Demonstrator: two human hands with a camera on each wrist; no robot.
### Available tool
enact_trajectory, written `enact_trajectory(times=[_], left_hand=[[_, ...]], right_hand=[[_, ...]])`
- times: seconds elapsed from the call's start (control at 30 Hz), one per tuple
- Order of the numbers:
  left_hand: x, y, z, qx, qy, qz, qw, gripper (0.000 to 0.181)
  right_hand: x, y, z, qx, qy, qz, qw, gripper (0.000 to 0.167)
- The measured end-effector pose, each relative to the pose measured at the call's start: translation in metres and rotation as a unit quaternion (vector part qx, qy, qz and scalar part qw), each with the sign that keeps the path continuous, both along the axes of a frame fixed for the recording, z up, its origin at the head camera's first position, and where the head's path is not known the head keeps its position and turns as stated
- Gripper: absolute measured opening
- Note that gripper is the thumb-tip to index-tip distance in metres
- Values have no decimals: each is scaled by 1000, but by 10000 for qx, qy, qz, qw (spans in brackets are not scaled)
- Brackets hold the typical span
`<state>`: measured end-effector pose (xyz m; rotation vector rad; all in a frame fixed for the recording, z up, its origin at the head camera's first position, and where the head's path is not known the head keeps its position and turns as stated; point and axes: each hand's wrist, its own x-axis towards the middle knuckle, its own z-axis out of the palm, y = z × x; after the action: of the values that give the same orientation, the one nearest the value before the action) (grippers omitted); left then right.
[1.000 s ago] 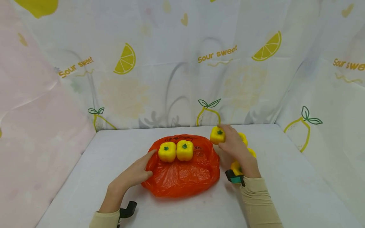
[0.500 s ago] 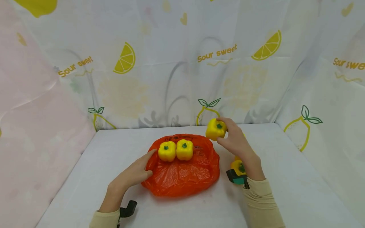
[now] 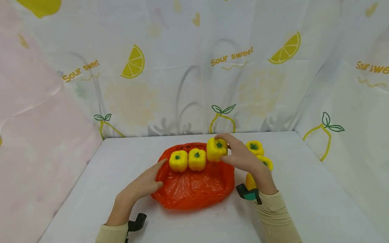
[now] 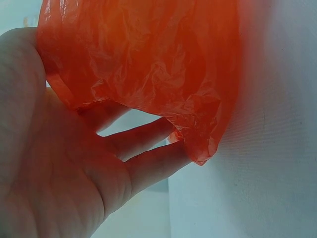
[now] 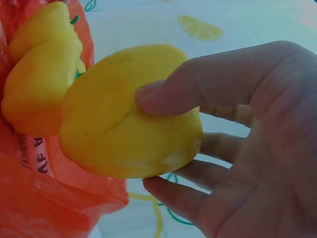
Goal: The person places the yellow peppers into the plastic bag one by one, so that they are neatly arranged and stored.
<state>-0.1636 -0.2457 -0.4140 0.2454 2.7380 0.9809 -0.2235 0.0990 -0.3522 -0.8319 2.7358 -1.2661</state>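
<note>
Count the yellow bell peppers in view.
6: left pepper and right pepper on the red plastic bag; held pepper in the right hand; far pepper, middle pepper and near pepper on the table, right of the bag. The right arm may hide more.

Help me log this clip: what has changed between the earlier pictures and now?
The right hand, already holding a yellow pepper, has carried it leftward to the right side of the red bag; nothing was newly grasped or let go. The left hand stayed at the bag's left edge, and the two peppers on it stayed put.
</note>
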Motion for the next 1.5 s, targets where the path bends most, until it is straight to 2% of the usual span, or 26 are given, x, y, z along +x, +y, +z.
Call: enact_trajectory(times=[0.2,0.37,0.53,0.67,0.93,1.17,1.4,1.5], left_hand=[[0,1,1,-38,3,-12,10000,79],[0,2,2,-79,26,-26,10000,78],[-1,3,2,-84,14,-13,10000,78],[-1,4,2,-123,0,9,9999,78],[-2,5,1,-110,-18,4,9999,78],[-1,4,2,-72,-71,62,9999,78],[0,2,3,-74,-168,124,9998,78],[1,1,3,-35,-177,123,9998,78]], right_hand=[[-7,-3,-14,411,-466,132,9980,61],[-15,-3,-26,689,-468,30,9965,57],[-18,-3,-35,873,-512,-92,9948,42],[-19,-3,-39,1103,-586,-158,9920,37],[-17,3,-36,1188,-493,-267,9913,34],[-21,3,-41,1068,-412,-192,9932,31],[-16,8,-42,1204,-173,-71,9925,34],[-11,14,-39,1210,-63,-142,9925,36]])
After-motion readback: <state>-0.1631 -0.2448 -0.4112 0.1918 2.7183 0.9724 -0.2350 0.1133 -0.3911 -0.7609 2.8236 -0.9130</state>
